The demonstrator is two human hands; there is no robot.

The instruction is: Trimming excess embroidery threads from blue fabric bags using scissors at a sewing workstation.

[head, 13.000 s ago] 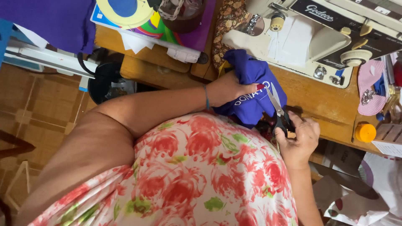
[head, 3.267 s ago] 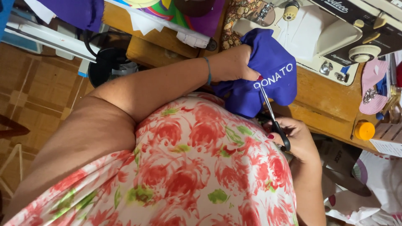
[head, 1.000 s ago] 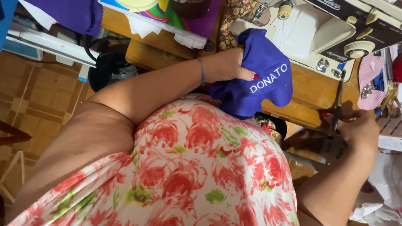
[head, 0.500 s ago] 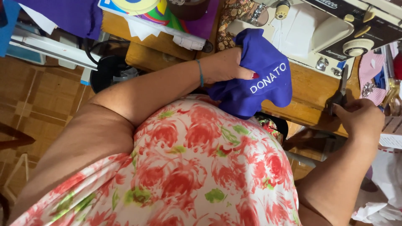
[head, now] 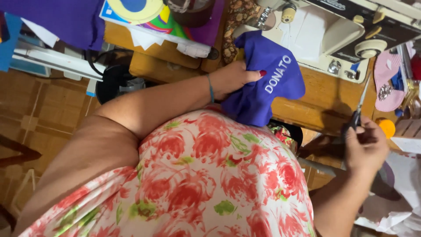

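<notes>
My left hand grips a bunched blue cloth with white stitched lettering, held over the front of a wooden table. Off to the right, my right hand holds a pair of scissors by their dark handles, blades closed and pointing up toward the table. The scissors are well apart from the cloth. A cream sewing machine stands on the table just behind the cloth.
Purple fabric and a colourful printed sheet lie at the table's left end. A pink item and an orange round thing sit at the right. A black round object stands on the tiled floor under the table.
My right hand took the scissors away from the cloth, out to the right, and has now come down a little. The left hand keeps its hold on the blue cloth.
</notes>
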